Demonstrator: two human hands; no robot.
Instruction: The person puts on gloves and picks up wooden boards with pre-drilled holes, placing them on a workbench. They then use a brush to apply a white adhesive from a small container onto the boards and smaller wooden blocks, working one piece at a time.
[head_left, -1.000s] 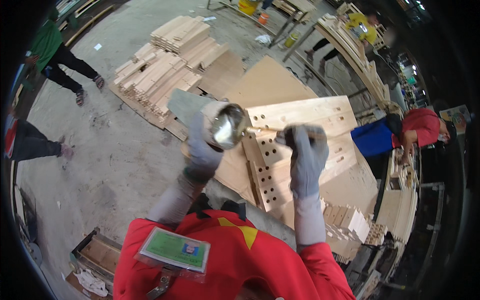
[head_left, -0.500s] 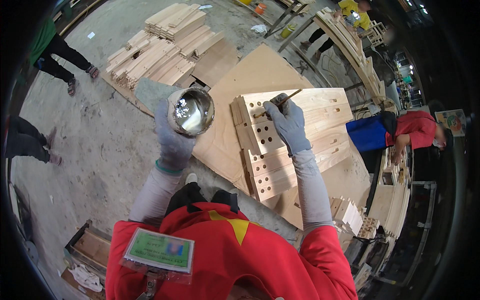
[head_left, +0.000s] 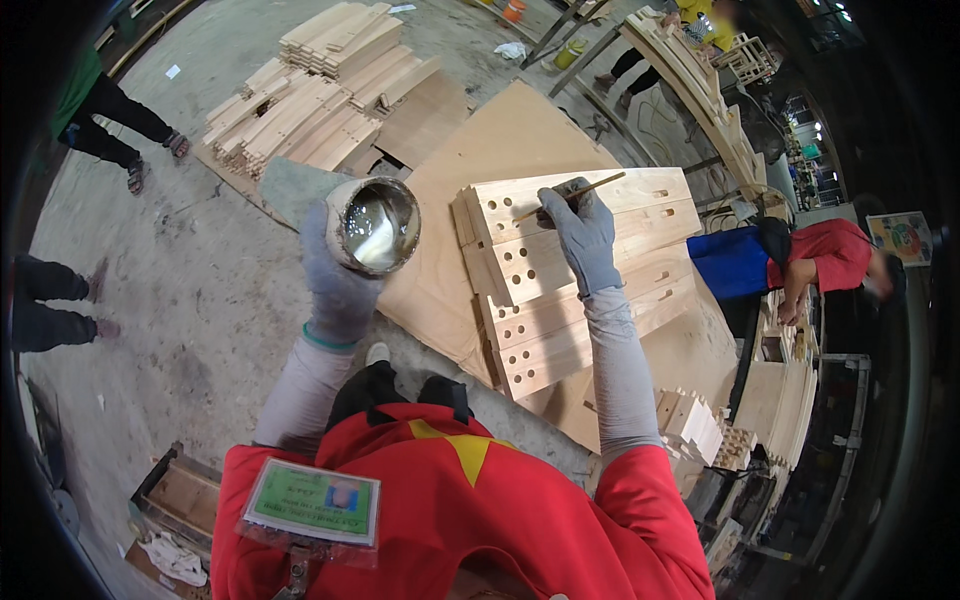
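Observation:
My left hand (head_left: 335, 275), in a grey glove, is wrapped round a stained round can (head_left: 407, 222). White liquid (head_left: 377, 245) shows in the can's bottom. With its gloved fingers closed, my right hand (head_left: 582, 235) grips a thin wooden stick (head_left: 600, 187). The stick slants over a light wooden board (head_left: 640, 195), its lower end near several round holes at the board's left end. More boards (head_left: 560, 355) with similar holes lie alongside, nearer to me. My right hand's shadow falls across them.
Beneath the boards lies a brown sheet (head_left: 510, 125). A large stack of wooden slats (head_left: 310, 110) stands at the far left. Wooden pieces (head_left: 690, 425) sit at the right. A co-worker in red (head_left: 825, 255) stands right; others stand left and far right.
My right hand has moved slightly right, and the stick lies flatter, its lower end shifted from the upper holes. The view has shifted a little; both hands keep their holds.

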